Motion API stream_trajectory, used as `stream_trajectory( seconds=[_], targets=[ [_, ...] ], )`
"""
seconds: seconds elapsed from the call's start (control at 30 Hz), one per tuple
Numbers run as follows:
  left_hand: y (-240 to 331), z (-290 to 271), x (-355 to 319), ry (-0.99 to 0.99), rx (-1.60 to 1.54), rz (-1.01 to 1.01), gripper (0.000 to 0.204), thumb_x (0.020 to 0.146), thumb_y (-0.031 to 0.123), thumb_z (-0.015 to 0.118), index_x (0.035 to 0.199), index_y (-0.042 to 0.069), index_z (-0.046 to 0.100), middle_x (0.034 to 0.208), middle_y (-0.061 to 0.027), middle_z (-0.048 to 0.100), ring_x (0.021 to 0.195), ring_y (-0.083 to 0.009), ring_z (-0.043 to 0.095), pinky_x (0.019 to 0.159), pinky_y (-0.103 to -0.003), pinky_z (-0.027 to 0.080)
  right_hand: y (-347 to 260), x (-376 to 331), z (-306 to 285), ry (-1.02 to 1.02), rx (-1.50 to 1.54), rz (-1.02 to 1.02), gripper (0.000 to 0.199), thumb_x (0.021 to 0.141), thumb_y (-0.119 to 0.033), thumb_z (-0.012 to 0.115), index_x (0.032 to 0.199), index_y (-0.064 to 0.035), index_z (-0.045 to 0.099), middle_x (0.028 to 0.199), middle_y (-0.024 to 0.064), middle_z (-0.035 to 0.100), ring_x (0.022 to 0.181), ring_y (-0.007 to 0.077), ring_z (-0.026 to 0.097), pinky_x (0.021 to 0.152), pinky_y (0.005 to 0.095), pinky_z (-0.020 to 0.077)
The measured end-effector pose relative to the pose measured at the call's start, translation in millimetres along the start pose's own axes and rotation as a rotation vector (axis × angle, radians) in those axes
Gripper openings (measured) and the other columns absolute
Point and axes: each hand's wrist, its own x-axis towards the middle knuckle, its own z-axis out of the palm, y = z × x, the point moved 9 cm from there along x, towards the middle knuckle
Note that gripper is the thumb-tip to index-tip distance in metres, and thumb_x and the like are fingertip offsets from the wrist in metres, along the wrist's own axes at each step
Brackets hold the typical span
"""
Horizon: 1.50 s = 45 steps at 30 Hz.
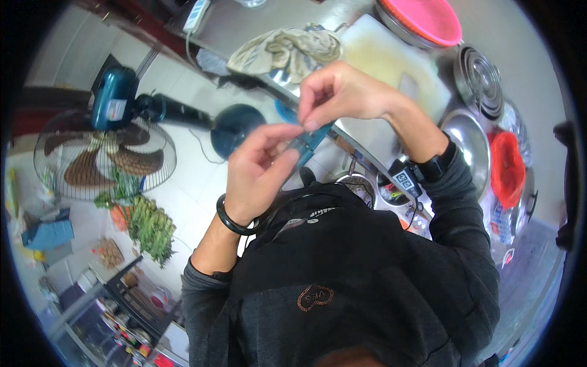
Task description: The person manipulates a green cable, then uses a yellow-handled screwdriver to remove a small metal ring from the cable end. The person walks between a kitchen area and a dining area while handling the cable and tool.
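Note:
Both my hands are raised in front of my chest, close together. My left hand (257, 168) wraps around a slim blue handled tool (306, 147), thumb along its side. My right hand (339, 95) pinches the tool's upper end with thumb and forefinger; what kind of tool it is stays unclear. A black bangle circles my left wrist and a black watch my right wrist. Behind the hands lies a white cutting board (391, 61) on a steel counter (367, 131).
A crumpled cloth (287, 52) lies on the counter's left end. A pink lid (422, 21), steel pots (480, 76), a steel bowl (468, 144) and a red bag (507, 168) sit to the right. On the floor at left are a teal fan (104, 140) and green vegetables (150, 226).

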Motion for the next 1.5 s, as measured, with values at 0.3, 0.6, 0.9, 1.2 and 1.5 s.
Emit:
stream_trajectory(
  seconds=[0.3,0.6,0.9,1.2,1.5],
  targets=[
    [-7.1,-22.3,47.5,-0.09,0.073,-0.096,0.03,0.085,-0.007,0.065,0.114,0.0,0.069,0.091,0.0042,0.06,0.076,-0.0017,0.048,0.068,-0.018,0.039,31.4,0.1,-27.7,0.291,0.205,-0.096,0.009,0.081,0.002,0.077,0.088,0.0022,0.071,0.092,0.0085,0.072,0.085,0.0136,0.067,0.077,0.027,0.054],
    [-25.5,-57.6,41.0,-0.182,0.26,-0.325,0.03,0.084,-0.003,0.069,0.114,0.0,0.066,0.098,-0.0021,0.069,0.083,-0.0064,0.061,0.075,-0.023,0.051,56.0,17.1,2.1,0.287,0.134,0.004,0.009,0.082,-0.001,0.076,0.087,0.001,0.069,0.093,0.0067,0.072,0.089,0.0128,0.066,0.081,0.0275,0.0513],
    [-9.3,-74.6,-4.8,0.228,0.655,-0.231,0.025,0.087,0.003,0.066,0.112,0.001,0.066,0.089,-0.0091,0.07,0.061,-0.0098,0.06,0.059,-0.025,0.048,80.7,67.8,28.4,0.044,0.324,0.094,0.009,0.081,-0.004,0.076,0.087,0.002,0.072,0.08,0.0067,0.072,0.075,0.0104,0.065,0.069,0.0248,0.0502],
    [-7.4,-52.3,-70.7,0.591,0.603,-0.316,0.031,0.08,0.008,0.08,0.107,-0.001,0.066,0.095,-0.0113,0.073,0.087,-0.0177,0.071,0.081,-0.029,0.057,74.3,82.0,84.0,-0.379,0.166,0.241,0.009,0.082,0.003,0.074,0.09,0.0038,0.069,0.09,0.0056,0.071,0.083,0.0094,0.065,0.076,0.0235,0.0522],
    [-4.3,-58.0,-130.6,0.723,0.712,-0.326,0.036,0.077,0.009,0.084,0.108,-0.001,0.067,0.094,-0.012,0.073,0.084,-0.0185,0.073,0.076,-0.028,0.058,50.1,89.7,136.7,-0.395,0.093,-0.134,0.01,0.083,-0.006,0.076,0.091,-0.0006,0.074,0.088,0.0066,0.07,0.076,0.0131,0.064,0.068,0.0238,0.0498]
  ],
)
